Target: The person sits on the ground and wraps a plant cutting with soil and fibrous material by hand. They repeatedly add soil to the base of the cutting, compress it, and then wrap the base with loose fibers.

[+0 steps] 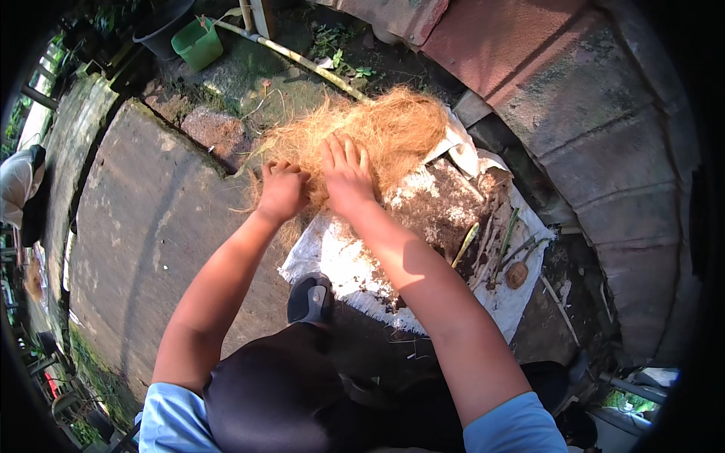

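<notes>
A large loose heap of golden-brown plant fibre [396,127] lies on the ground before me, partly over a white woven sack [334,249]. My right hand [346,172] rests flat on the heap with its fingers slightly apart. At the heap's left edge is my left hand [285,189], its fingers curled down at the fibre; whether they grip any strands cannot be told. Brown crumbly matter [436,209] covers the middle of the sack. On the sack's right part lie green and brown stalks [510,238] and a small round brown object [516,274].
A green plastic container [197,44] stands beside a dark tub [164,28] at the upper left. A pole [300,59] runs towards the heap. Concrete slabs [136,226] lie left, reddish roof-like slabs [600,113] right. Another person in a light garment [18,181] is at the far left.
</notes>
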`<state>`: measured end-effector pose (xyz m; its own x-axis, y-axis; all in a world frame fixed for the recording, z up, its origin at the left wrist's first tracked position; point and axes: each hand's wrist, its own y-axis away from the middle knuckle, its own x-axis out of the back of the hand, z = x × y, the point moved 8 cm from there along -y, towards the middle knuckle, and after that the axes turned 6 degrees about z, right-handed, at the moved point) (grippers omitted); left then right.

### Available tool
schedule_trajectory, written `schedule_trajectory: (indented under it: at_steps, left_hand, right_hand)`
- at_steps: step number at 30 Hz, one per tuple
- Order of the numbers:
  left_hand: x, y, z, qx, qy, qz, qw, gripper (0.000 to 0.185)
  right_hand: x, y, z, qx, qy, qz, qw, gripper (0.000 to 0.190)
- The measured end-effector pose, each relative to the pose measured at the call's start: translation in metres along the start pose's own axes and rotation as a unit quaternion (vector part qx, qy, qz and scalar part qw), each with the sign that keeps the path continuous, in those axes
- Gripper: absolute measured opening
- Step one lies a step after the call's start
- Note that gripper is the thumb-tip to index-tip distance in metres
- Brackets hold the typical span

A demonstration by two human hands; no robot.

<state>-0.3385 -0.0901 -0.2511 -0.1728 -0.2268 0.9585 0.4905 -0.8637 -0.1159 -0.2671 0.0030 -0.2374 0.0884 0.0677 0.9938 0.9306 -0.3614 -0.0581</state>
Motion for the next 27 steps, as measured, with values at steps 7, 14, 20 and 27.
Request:
schedule_trajectory:
  at_steps: [7, 14, 20, 27]
  left_hand:
    - [0.045, 0.011, 0.013, -0.021, 0.166, 0.133, 0.977, 0.049]
    - [0.048, 0.004, -0.079, 0.13, 0.448, 0.25, 0.849, 0.039]
    - [0.05, -0.028, -0.056, 0.239, 0.731, 0.109, 0.63, 0.047]
    - [0.164, -0.039, 0.022, 0.167, 0.718, -0.005, 0.676, 0.075]
  right_hand:
    - [-0.02, -0.002, 0.009, -0.039, -0.181, -0.14, 0.973, 0.069]
    - [0.034, 0.0, 0.025, -0.276, -0.444, -0.146, 0.84, 0.044]
    - [0.103, -0.024, 0.052, -0.156, -0.554, 0.075, 0.814, 0.044]
    - [0.177, -0.029, 0.051, -0.134, -0.69, 0.11, 0.703, 0.04]
